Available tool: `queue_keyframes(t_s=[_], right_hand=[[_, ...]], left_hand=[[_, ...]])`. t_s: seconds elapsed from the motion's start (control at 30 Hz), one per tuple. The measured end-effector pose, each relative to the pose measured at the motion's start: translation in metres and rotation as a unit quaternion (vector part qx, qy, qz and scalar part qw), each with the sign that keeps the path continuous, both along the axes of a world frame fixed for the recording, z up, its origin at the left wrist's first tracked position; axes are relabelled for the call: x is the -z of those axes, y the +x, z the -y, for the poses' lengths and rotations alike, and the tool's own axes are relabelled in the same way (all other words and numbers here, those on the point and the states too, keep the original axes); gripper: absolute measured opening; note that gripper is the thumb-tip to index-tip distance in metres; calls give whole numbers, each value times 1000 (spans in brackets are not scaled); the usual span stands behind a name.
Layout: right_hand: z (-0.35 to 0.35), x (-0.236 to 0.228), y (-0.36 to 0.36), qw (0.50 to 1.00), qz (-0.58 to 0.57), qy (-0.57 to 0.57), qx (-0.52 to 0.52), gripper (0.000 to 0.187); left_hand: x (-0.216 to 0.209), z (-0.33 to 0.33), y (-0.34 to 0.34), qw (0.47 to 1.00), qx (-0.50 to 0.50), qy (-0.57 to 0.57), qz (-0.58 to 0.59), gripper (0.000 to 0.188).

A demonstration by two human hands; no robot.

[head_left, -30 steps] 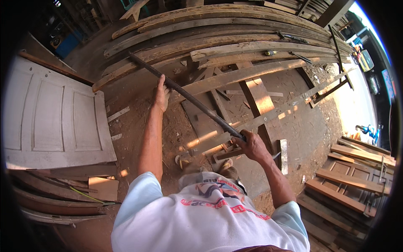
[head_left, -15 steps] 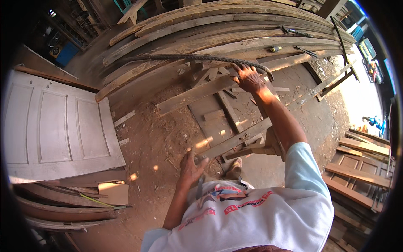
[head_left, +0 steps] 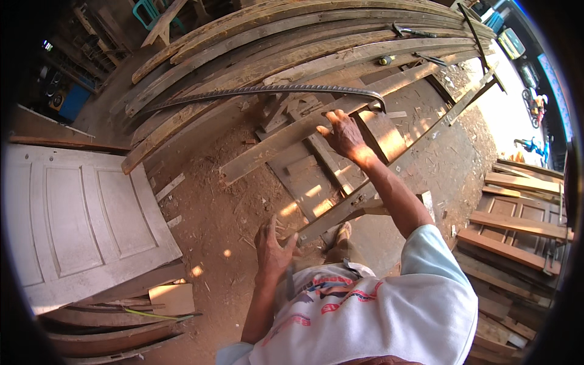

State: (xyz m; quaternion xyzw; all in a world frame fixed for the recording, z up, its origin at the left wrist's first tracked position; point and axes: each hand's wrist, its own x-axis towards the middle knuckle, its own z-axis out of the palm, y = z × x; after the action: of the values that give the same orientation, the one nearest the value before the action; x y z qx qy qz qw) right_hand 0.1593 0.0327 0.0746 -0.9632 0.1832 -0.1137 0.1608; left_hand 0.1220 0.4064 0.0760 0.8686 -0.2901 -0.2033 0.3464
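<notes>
Over the timber stand in the middle, my right hand (head_left: 347,139) is open, its fingers loosely curved with nothing visible in them. Just beyond its fingertips a long ribbed steel bar (head_left: 286,89) with a bent end lies across the wooden beams; a small gap shows between bar and hand. A plank (head_left: 274,143) runs beneath that hand. Close to my body, my left hand (head_left: 275,249) is open, thumb and fingers spread. It is beside the near end of a narrow beam (head_left: 340,213); whether it touches the wood I cannot tell.
Long weathered beams (head_left: 243,52) lie side by side at the back, with a hammer (head_left: 413,31) and a yellow-and-black tool (head_left: 387,60) on them. A white panelled door (head_left: 91,213) lies left. Stacked boards (head_left: 517,225) are at right. Wood scraps litter the dirt floor (head_left: 213,231).
My right hand has come away from the steel bar and drawn back toward me. My left hand stays by the beam end. The whole view has shifted slightly.
</notes>
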Motion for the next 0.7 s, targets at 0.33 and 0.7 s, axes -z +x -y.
queue_keyframes(t_s=[0.33, 0.7], right_hand=[[10, -123, -179, 973, 17, 198, 121, 38], [97, -61, -372, 961, -22, 172, 217, 56]], left_hand=[[-35, 173, 44, 978, 139, -81, 130, 69], [111, 401, 26, 834, -244, -136, -476, 89]])
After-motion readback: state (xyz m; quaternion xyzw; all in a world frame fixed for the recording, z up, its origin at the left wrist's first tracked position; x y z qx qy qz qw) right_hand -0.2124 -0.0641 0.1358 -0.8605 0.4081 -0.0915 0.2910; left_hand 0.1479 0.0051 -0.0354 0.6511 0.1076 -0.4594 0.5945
